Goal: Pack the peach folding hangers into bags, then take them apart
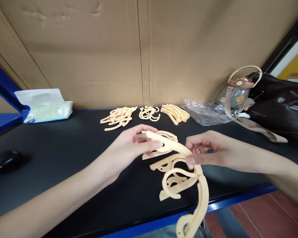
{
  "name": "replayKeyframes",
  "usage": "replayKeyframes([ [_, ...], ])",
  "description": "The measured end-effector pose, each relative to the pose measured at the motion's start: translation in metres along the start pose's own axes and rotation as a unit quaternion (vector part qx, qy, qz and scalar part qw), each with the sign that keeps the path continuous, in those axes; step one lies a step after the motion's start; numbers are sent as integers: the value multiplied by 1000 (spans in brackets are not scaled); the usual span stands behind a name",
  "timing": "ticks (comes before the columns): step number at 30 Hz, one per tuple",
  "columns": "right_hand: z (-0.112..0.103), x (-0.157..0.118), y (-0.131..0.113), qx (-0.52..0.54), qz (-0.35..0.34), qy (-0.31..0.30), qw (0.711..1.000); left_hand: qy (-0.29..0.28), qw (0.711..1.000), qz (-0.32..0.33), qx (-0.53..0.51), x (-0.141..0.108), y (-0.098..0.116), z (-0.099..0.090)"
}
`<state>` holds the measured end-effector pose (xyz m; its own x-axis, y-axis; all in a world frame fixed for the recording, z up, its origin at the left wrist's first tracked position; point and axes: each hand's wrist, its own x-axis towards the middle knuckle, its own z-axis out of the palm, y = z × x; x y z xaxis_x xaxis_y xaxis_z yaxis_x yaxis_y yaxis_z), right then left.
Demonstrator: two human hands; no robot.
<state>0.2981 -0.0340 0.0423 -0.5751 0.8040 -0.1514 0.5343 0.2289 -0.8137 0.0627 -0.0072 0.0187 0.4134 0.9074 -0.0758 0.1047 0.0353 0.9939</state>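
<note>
Both hands hold a cream plastic folding clothes hanger [204, 195] in the middle of the view, above the table. My left hand [136, 141] is closed on the end of its upper-left arm, thumb on top. My right hand [207, 149] pinches it near the centre joint, with the thumb in front. The other arm hangs down past the table's front edge, and the curved hook points left. Beneath the held piece, several similar hangers [161, 164] lie on the black table, partly covered by the hands and the held one.
At the back of the black table [89, 185] lie loose hanger arms [119, 116], small hooks [149, 113] and a stack of curved pieces [175, 113]. A clear plastic bag [206, 114], bottle [239, 92] and black bag [280, 105] stand right; a tissue pack [48, 110] and mouse [5, 160] left.
</note>
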Motion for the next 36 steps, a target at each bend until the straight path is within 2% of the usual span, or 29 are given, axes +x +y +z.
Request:
replayKeyframes([
  [3,3,0,0,-4,-2,24,1000,-7,999,7,-45,3,1,-4],
  [5,9,4,1,-43,-17,66,997,-13,1000,2,-26,2,0,-1],
  [8,24,13,1,-187,-52,130,972,-29,999,-31,31,0,-2,6],
  [10,35,20,0,-340,-98,180,918,-39,997,-36,61,-1,-4,10],
  [12,44,26,0,-479,-157,229,833,-51,994,-22,90,-2,-6,11],
  [14,51,29,1,-569,-205,259,753,-67,991,-11,119,-3,-8,10],
  [15,53,30,2,-597,-217,266,725,-74,989,-8,129,-4,-8,10],
  [17,55,31,5,-627,-220,271,697,-84,986,-8,143,-7,-7,11],
  [19,54,30,8,-629,-212,269,698,-85,983,-6,161,-10,-6,13],
  [24,53,28,12,-589,-198,256,740,-40,965,1,261,-11,3,17],
  [29,52,30,10,-582,-167,268,749,21,923,59,380,-7,9,22],
  [31,47,32,11,-590,-117,258,756,40,898,104,425,-11,10,27],
  [34,33,32,14,-564,-2,248,788,54,853,163,494,-17,13,27],
  [36,22,28,14,-480,20,265,836,55,843,177,504,-12,19,13],
])
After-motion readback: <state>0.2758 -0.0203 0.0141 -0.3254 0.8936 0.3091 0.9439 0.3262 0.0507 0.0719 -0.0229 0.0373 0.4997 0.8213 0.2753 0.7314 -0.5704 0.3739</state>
